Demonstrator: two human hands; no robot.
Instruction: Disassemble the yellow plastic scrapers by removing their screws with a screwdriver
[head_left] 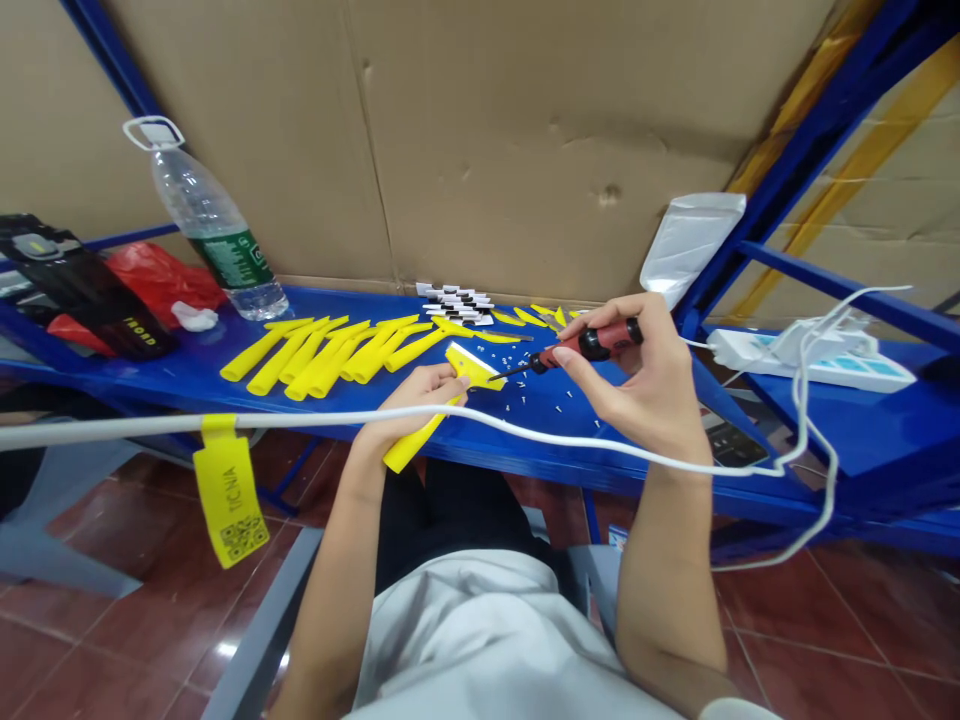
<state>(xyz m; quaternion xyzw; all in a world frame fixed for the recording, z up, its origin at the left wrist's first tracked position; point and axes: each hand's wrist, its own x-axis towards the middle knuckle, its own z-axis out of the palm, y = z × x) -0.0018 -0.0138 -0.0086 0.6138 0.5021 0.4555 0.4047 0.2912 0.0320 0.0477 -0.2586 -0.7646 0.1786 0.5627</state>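
Observation:
My left hand (420, 393) is closed around a yellow scraper (411, 446), its wide head tilted up over the front of the blue table. A pale blade edge shows along that head. In my right hand (637, 385) is a red and black screwdriver (600, 342), with its thin shaft pointing left and its tip at the scraper head. Whether the tip sits in a screw is too small to tell. Small loose screws (523, 390) lie scattered on the table just beyond and to the right of the scraper.
Several yellow scrapers (322, 365) lie in a row at left. Behind are black-and-white pieces (455, 303) and yellow parts (510, 318). A water bottle (225, 240) and black container (82, 290) stand left; a power strip (817, 362) lies right. A white cable (570, 435) crosses in front.

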